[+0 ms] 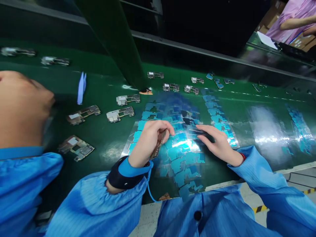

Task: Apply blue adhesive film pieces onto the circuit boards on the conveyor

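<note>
My left hand (147, 140) is closed around a circuit board (158, 146), which is seen nearly edge-on and partly hidden by the fingers. A dark wrist strap with a blue cord circles my left wrist. Between the thumb and fingers of my right hand (219, 144) is a pair of tweezers (196, 132), its shiny tips pointing left. Under both hands lies a clear sheet carrying blue cut film pieces (178, 154) in overlapping rows, some reaching the bench's front edge. The tweezer tips hover over this sheet; whether they hold a piece, I cannot tell.
Several circuit boards (120, 114) lie on the green bench (108, 138). A co-worker's hand (23, 108) is at far left, near light-blue tweezers (81, 89). A green post (116, 42) rises behind. More film sheets (219, 118) lie right. Another person (293, 23) is across.
</note>
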Tool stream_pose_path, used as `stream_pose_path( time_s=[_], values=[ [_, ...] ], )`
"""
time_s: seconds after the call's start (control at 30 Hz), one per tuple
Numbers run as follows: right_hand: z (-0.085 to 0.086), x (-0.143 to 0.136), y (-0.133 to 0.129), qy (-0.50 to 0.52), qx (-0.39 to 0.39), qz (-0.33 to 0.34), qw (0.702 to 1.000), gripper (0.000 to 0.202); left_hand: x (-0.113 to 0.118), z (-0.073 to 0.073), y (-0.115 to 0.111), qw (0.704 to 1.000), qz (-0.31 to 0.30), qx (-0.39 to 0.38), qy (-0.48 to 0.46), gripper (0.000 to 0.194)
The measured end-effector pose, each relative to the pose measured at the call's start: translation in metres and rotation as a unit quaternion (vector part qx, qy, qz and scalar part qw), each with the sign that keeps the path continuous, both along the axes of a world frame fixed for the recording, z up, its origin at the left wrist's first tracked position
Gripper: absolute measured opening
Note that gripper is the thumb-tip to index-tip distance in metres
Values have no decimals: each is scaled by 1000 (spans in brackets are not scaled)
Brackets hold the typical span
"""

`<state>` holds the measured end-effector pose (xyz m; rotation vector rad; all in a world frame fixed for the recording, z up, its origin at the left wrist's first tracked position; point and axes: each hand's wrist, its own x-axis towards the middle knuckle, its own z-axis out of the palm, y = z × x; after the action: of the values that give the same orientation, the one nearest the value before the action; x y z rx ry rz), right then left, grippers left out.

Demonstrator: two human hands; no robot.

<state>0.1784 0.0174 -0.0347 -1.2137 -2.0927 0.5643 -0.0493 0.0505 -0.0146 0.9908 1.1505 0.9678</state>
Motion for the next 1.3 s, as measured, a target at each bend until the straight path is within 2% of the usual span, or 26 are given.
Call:
stream_pose_path(
  time_s=[0.07, 0.17, 0.23, 0.3, 0.37, 0.47, 0.6, 0.77, 0.97, 1.03, 1.1, 1.17, 1.23, 1.27, 1.3],
  values=[
    [0, 1, 0, 2, 12, 23, 1000, 32, 1, -3, -1, 999, -21, 2, 41, 34],
    [2, 2, -1, -4, 14, 82, 997, 33, 7, -7, -3, 993, -58, -1, 106, 33],
    [4, 2, -1, -3, -21, 118, 993, 34, 11, -9, -4, 988, -85, -2, 127, 31],
    [6, -1, -1, 21, -67, 124, 990, 36, 14, -10, -7, 986, -108, 8, 131, 30],
    [6, -6, 0, 58, -82, 81, 992, 38, 17, -11, -9, 982, -133, 26, 133, 31],
    [3, -14, 2, 101, -55, 7, 993, 30, 19, -11, -14, 974, -167, 59, 141, 33],
    [2, -20, 3, 156, -59, -16, 986, 13, 20, -7, -17, 962, -192, 110, 161, 35],
    [6, -15, 9, 248, -125, -128, 952, 22, 21, -6, -15, 962, -147, 82, 214, 42],
    [-6, 3, 27, 312, -136, -226, 913, 26, 14, -12, -7, 955, -95, 43, 277, 38],
    [-7, 7, 28, 317, -120, -246, 908, 24, 12, -11, -7, 949, -84, 39, 301, 37],
    [-4, 7, 26, 319, -100, -261, 906, 21, 12, -7, -8, 939, -45, 49, 336, 37],
    [0, 3, 20, 294, -43, -262, 918, 15, 14, -1, -12, 933, -1, 74, 351, 37],
    [5, -3, 11, 201, 82, -212, 953, 8, 19, 5, -18, 951, -15, 74, 300, 38],
    [6, -7, 7, 132, 162, -165, 964, 7, 21, 8, -21, 964, -49, 64, 252, 37],
    [7, -11, 3, 60, 238, -110, 963, 9, 24, 10, -24, 975, -88, 52, 199, 36]
  ],
)
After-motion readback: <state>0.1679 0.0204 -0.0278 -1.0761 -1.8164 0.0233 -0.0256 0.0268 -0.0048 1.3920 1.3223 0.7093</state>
